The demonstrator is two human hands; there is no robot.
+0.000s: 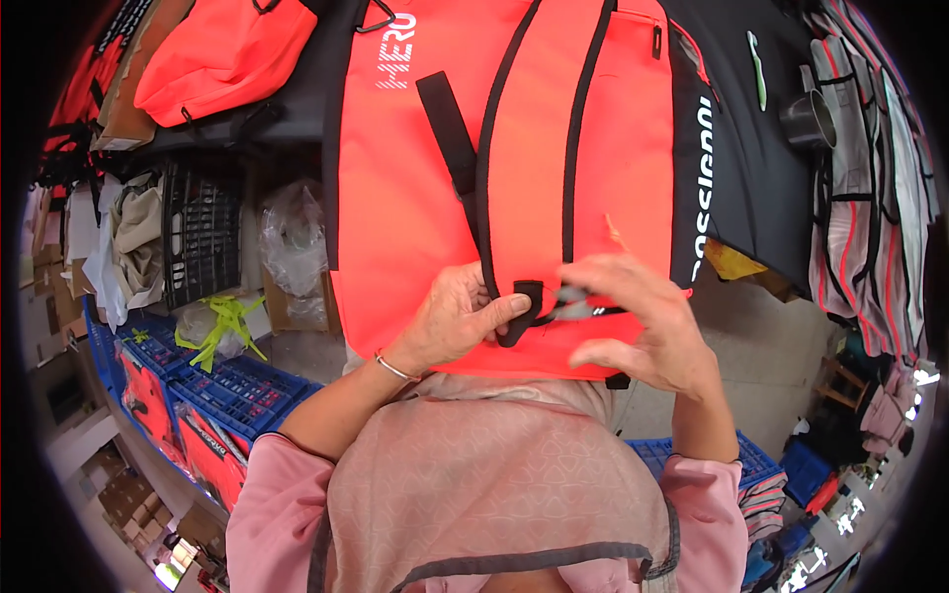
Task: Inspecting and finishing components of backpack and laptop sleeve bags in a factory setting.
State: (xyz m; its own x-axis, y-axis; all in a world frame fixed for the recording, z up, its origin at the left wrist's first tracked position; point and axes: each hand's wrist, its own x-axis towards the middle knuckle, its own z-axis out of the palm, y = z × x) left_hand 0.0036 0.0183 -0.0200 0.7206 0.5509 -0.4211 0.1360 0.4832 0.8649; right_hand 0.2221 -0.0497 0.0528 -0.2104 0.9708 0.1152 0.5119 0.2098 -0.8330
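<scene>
a large coral-red bag (395,198) lies across a dark work surface (761,178), directly in front of the person, its near edge reaching their lap. its shoulder strap (529,148), edged with 2 black bands, runs down the middle, and a loose length of black webbing (447,128) sticks out to the left of it. a black side panel (689,128) with white lettering runs along the bag's right edge.

the left hand (450,314) pinches a black tab (526,306) at the strap's lower end, thumb pressed on top and fingers curled underneath. a thin bracelet (397,369) circles that wrist. the right hand (647,316) hovers just beside the tab, blurred, its thumb standing apart from the bent fingers. a small grey blur (571,299) shows at those fingertips; whether they grip it, the view cannot tell. a short orange strand (614,232) lies on the bag above this hand.

to the right, a slim green-and-white tool (758,74) and a dark metal cup (809,121) sit near a pile of grey pieces with coral and black trim (855,227). at the upper left lies a smaller coral bag (227,59). lower down on that side are a black crate (203,232), clear plastic wrapping (294,232), yellow-green strips (219,331) and blue crates (237,390).
</scene>
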